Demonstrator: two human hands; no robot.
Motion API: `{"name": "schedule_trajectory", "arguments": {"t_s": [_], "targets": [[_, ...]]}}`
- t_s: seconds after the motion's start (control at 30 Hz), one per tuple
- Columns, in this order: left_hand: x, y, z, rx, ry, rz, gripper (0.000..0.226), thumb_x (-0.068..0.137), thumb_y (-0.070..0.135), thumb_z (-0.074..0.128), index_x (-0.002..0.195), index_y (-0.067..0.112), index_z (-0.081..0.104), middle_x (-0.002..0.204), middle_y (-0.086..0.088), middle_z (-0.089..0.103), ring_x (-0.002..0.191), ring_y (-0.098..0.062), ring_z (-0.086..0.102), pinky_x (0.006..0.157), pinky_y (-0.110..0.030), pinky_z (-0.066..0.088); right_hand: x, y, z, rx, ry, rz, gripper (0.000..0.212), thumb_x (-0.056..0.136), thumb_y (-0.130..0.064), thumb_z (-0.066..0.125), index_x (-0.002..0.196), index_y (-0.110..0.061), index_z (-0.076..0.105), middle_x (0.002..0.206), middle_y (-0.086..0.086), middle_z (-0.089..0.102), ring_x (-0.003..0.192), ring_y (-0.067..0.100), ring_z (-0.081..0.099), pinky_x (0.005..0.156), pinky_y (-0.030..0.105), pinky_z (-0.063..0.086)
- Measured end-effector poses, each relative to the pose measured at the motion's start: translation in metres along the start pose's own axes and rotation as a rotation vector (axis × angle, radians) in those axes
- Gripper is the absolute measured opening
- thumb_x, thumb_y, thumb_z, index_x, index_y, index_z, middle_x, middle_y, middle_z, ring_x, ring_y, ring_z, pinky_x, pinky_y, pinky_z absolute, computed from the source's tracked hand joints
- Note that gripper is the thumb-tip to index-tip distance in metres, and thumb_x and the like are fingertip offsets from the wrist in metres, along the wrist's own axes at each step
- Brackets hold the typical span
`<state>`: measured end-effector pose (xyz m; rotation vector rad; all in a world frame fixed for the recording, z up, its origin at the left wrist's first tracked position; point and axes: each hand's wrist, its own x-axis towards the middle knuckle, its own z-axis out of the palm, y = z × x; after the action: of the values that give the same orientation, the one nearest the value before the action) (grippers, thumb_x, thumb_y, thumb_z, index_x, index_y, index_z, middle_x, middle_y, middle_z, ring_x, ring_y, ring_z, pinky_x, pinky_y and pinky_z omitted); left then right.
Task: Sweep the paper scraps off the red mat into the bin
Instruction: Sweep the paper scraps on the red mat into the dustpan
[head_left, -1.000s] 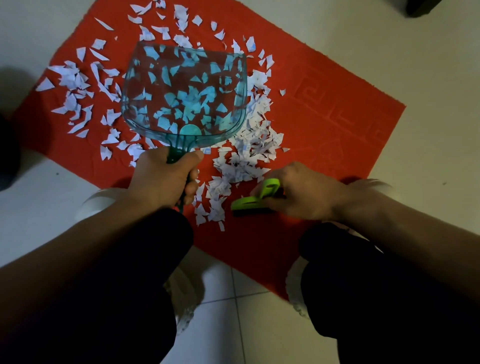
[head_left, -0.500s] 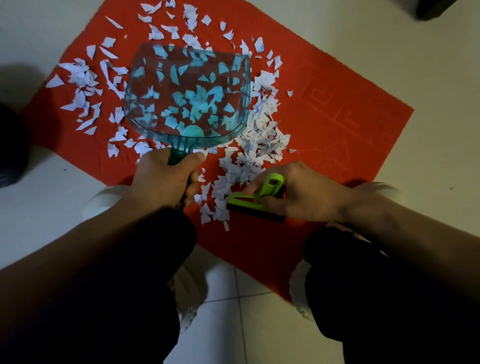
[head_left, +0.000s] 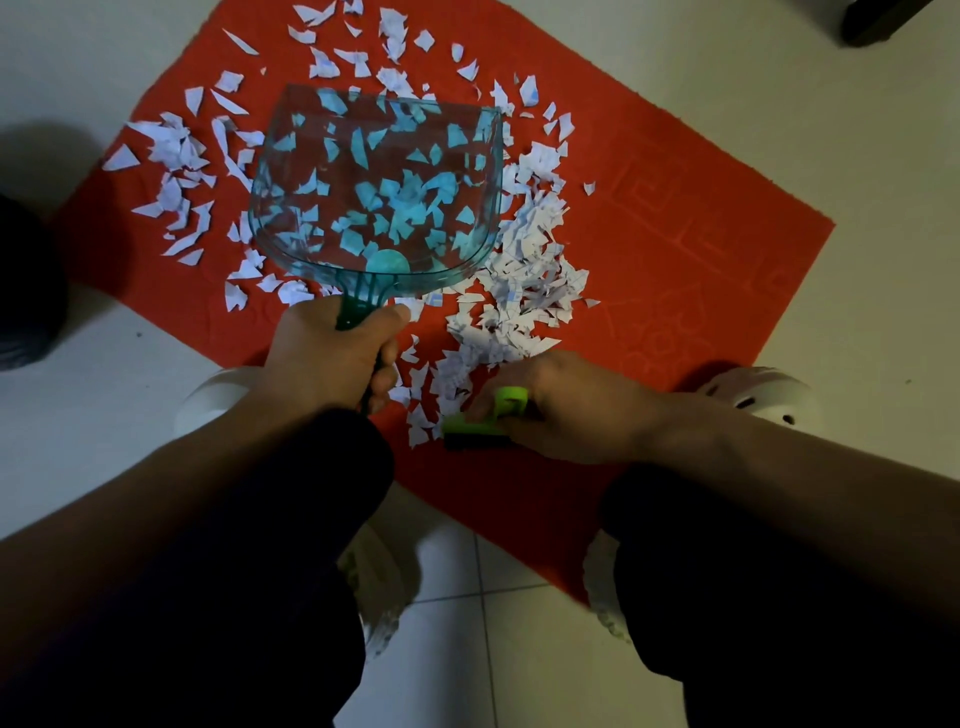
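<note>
**Brush drawn back to the near edge of the pile**

Brush (head_left: 480, 423), clamped in the right hand (head_left: 576, 410), has been pulled nearer. Scraps (head_left: 519, 306) lie just beyond it on the mat (head_left: 701, 260); farther left, the dustpan (head_left: 374, 187) is gripped by the left hand (head_left: 327, 358).

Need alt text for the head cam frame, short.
A person crouching over a red mat holds a clear teal dustpan by its handle in the left hand and a green hand brush in the right hand, with white paper scraps scattered and piled between them.
</note>
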<state>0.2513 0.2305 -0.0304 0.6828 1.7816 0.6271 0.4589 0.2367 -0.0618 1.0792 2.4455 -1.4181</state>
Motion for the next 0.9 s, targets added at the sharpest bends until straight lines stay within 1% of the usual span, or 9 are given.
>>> {"name": "schedule_trajectory", "arguments": {"t_s": [0.07, 0.13, 0.23, 0.33, 0.4, 0.53, 0.67, 0.77, 0.9], "targets": [[0.000, 0.000, -0.001, -0.002, 0.002, -0.001, 0.034, 0.090, 0.027, 0.066, 0.062, 0.011, 0.054, 0.056, -0.009, 0.051, 0.041, -0.018, 0.041, 0.042, -0.027, 0.037, -0.002, 0.002, -0.006, 0.031, 0.139, 0.014, 0.026, 0.087, -0.014, 0.063, 0.112, -0.021, 0.069, 0.110, 0.000, 0.070, 0.098, 0.016, 0.066, 0.085, 0.038, 0.054], [0.001, 0.000, -0.002, -0.008, 0.002, -0.003, 0.035, 0.090, 0.026, 0.066, 0.062, 0.011, 0.053, 0.055, -0.008, 0.050, 0.040, -0.018, 0.041, 0.042, -0.027, 0.037, -0.005, 0.003, -0.014, 0.079, 0.221, 0.028, 0.026, 0.087, -0.012, 0.064, 0.111, -0.019, 0.069, 0.111, 0.000, 0.070, 0.099, 0.016, 0.066, 0.087, 0.037, 0.054], [0.001, 0.002, -0.002, -0.020, 0.015, -0.008, 0.035, 0.090, 0.025, 0.066, 0.061, 0.011, 0.052, 0.053, -0.007, 0.049, 0.038, -0.016, 0.040, 0.039, -0.025, 0.036, -0.005, 0.001, -0.015, 0.129, 0.187, 0.029, 0.024, 0.087, -0.014, 0.066, 0.109, -0.020, 0.071, 0.109, -0.003, 0.071, 0.097, 0.012, 0.066, 0.085, 0.035, 0.054], [0.001, 0.003, -0.003, -0.008, 0.009, -0.004, 0.036, 0.091, 0.026, 0.065, 0.062, 0.010, 0.052, 0.051, -0.005, 0.049, 0.037, -0.016, 0.040, 0.038, -0.024, 0.036, -0.003, -0.002, -0.005, 0.082, 0.081, 0.007, 0.022, 0.087, -0.015, 0.064, 0.107, -0.020, 0.071, 0.106, -0.003, 0.070, 0.094, 0.013, 0.065, 0.082, 0.038, 0.054], [0.001, 0.004, -0.003, 0.007, 0.004, -0.003, 0.037, 0.092, 0.026, 0.065, 0.062, 0.009, 0.052, 0.049, -0.004, 0.048, 0.037, -0.015, 0.040, 0.037, -0.024, 0.036, -0.002, -0.002, -0.002, 0.052, 0.056, 0.005, 0.023, 0.088, -0.014, 0.062, 0.108, -0.020, 0.070, 0.108, -0.001, 0.069, 0.096, 0.015, 0.065, 0.083, 0.040, 0.054], [-0.002, 0.005, -0.002, 0.010, 0.010, -0.004, 0.035, 0.092, 0.025, 0.064, 0.064, 0.009, 0.052, 0.049, -0.003, 0.049, 0.036, -0.013, 0.041, 0.036, -0.022, 0.037, -0.004, 0.000, -0.010, 0.026, 0.181, 0.040, 0.027, 0.087, -0.009, 0.062, 0.112, -0.018, 0.069, 0.113, 0.002, 0.069, 0.101, 0.019, 0.064, 0.088, 0.036, 0.052], [-0.003, 0.007, -0.002, 0.030, 0.006, 0.006, 0.037, 0.093, 0.026, 0.063, 0.063, 0.009, 0.051, 0.045, -0.002, 0.047, 0.033, -0.012, 0.040, 0.035, -0.020, 0.036, -0.006, 0.000, -0.018, 0.074, 0.291, 0.025, 0.025, 0.086, -0.008, 0.065, 0.110, -0.016, 0.070, 0.109, 0.001, 0.070, 0.097, 0.015, 0.065, 0.085, 0.024, 0.050], [-0.003, 0.008, -0.002, 0.025, 0.016, 0.005, 0.036, 0.093, 0.026, 0.063, 0.064, 0.008, 0.051, 0.042, -0.001, 0.046, 0.031, -0.010, 0.039, 0.034, -0.017, 0.035, -0.007, -0.001, -0.015, 0.134, 0.215, 0.027, 0.023, 0.087, -0.011, 0.065, 0.109, -0.018, 0.070, 0.107, -0.002, 0.070, 0.095, 0.009, 0.066, 0.085, 0.029, 0.054], [-0.002, 0.008, -0.003, 0.038, 0.012, 0.007, 0.038, 0.093, 0.027, 0.063, 0.063, 0.007, 0.051, 0.041, -0.002, 0.046, 0.031, -0.013, 0.039, 0.034, -0.019, 0.036, -0.003, -0.001, -0.003, 0.067, 0.092, 0.015, 0.022, 0.087, -0.013, 0.062, 0.108, -0.018, 0.070, 0.108, -0.002, 0.070, 0.097, 0.014, 0.065, 0.083, 0.039, 0.054]]}}
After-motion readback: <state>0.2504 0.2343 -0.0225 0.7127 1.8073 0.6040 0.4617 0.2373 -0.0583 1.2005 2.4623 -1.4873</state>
